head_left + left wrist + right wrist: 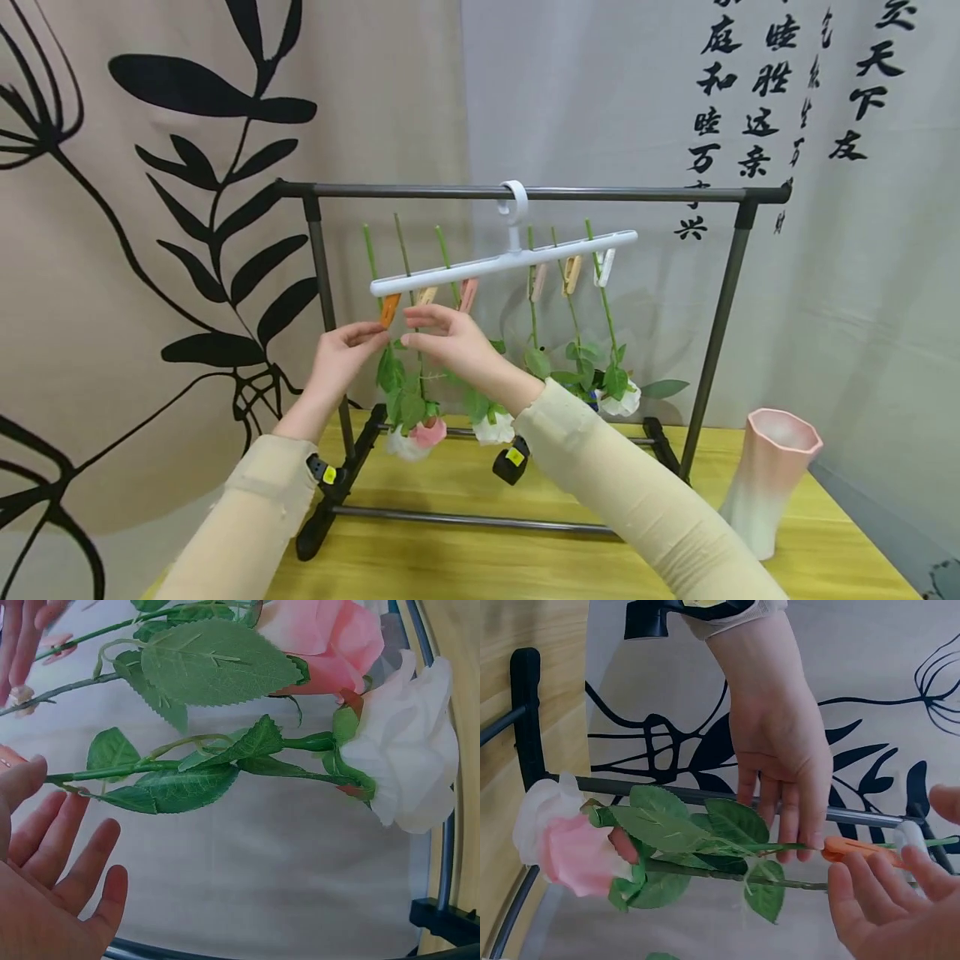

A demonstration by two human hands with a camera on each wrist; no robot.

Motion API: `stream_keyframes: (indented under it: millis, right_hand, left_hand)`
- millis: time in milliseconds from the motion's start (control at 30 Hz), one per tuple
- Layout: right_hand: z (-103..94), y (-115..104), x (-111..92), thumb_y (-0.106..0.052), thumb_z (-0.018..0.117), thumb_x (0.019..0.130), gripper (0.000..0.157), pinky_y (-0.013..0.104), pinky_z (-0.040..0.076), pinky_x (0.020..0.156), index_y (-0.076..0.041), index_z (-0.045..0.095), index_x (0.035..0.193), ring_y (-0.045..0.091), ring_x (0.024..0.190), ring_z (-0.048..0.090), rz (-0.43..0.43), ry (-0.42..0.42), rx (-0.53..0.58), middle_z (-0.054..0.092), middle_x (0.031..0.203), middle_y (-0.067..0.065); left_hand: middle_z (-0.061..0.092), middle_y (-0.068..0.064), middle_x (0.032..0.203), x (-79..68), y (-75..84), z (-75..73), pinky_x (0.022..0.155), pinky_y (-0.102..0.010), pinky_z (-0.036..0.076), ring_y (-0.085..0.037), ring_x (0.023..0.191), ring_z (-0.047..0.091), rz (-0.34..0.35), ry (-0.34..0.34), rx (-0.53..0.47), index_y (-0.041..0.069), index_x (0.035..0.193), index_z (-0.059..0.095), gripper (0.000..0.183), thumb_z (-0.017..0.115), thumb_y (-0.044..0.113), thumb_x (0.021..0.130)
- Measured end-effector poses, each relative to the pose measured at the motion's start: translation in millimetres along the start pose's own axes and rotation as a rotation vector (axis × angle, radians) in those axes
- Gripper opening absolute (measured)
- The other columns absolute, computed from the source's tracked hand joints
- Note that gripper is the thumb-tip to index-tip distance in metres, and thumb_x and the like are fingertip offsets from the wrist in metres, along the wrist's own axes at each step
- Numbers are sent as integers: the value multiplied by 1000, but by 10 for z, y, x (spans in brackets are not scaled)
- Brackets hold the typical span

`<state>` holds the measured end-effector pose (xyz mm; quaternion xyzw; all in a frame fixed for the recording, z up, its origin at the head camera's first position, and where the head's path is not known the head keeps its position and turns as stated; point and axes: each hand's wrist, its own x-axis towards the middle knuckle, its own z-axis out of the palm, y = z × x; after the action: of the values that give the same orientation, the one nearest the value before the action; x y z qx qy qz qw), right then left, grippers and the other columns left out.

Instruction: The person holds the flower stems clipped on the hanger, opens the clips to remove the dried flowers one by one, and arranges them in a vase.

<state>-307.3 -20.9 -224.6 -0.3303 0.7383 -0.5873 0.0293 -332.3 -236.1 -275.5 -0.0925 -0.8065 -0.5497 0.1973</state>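
Note:
My left hand (345, 358) pinches the green stem (105, 772) of a white rose (405, 742), just below an orange clothespin (389, 309). That rose hangs head down at the left end of a white hanger (480, 267). Close to the clothespin, my right hand (468, 350) has its fingers apart and nothing held in them, as the right wrist view also shows. A pink rose (577, 855) hangs beside the white one. More roses hang along the bar by clothespins, among them a pink clip (468, 295) and a yellow clip (572, 275).
The hanger tilts, its right end higher, on the top rail (420, 192) of a dark metal rack. A pink and white vase (772, 483) stands right of the rack on the wooden table (450, 567). Behind is a printed curtain (585, 100).

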Motion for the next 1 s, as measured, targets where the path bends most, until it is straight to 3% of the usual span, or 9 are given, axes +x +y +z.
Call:
stream_keyframes:
  millis: [167, 400, 533, 800, 1000]
  right_hand:
    - [82, 26, 79, -21, 62, 96, 53, 41, 45, 97, -10, 45, 144, 21, 130, 47, 47, -11, 33, 47, 145, 2]
    - [219, -2, 179, -25, 59, 98, 71, 38, 34, 108, -10, 19, 155, 19, 142, 29, 96, 5, 86, 27, 157, 5]
    - [323, -47, 261, -28, 55, 100, 76, 37, 23, 113, -12, 7, 156, 17, 145, 19, 123, 54, 134, 15, 161, 3]
    - [564, -110, 490, -38, 36, 106, 69, 43, 7, 116, -16, -5, 156, 17, 146, 0, 144, 171, 161, -4, 162, 2]
    - [717, -54, 621, -37, 34, 106, 66, 47, 6, 116, -21, -7, 156, 18, 146, -3, 174, 265, 308, -5, 162, 0]
  left_hand:
    - [66, -20, 116, 40, -17, -15, 98, -52, 39, -31, 112, 57, 10, 15, 22, -1, 119, 66, 46, 67, 36, 92]
    - [66, -21, 113, 129, -14, -55, 91, -43, 44, -28, 106, 58, 42, 32, 58, -4, 116, 67, 40, 63, 30, 96]
    - [66, -21, 112, 177, -2, -62, 85, -36, 46, -25, 102, 59, 73, 40, 78, -5, 118, 67, 40, 61, 29, 97]
    - [67, -19, 110, 220, 14, -97, 78, -29, 46, -20, 95, 58, 80, 73, 112, -2, 117, 68, 40, 60, 32, 98]
    - [67, -20, 108, 218, -32, -99, 73, -22, 45, -18, 92, 57, 59, 79, 96, -3, 117, 68, 37, 60, 28, 98]
